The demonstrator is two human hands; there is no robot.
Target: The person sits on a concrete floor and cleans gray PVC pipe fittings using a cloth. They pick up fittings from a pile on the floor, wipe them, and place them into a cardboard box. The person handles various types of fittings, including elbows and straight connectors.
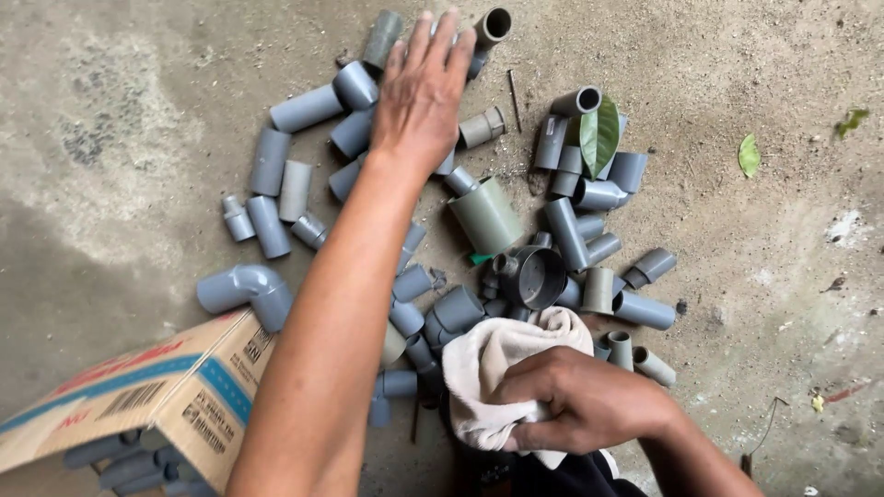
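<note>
Cardboard box [189, 387] at lower left, open end w/ a few grey pipe bits [129, 460] showing inside. Grey elbow fitting [247, 290] just beside the box's top edge. Big green leaf [599, 135] lying on fittings at upper right; smaller leaf [750, 155] alone on bare concrete floor [110, 138], well apart. Thin rusty nail [514, 99] on floor nr top centre

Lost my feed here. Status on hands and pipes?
Left hand open, reaching over pipe pieces. Right hand gripping cloth. Leaf lying on pile.
</note>
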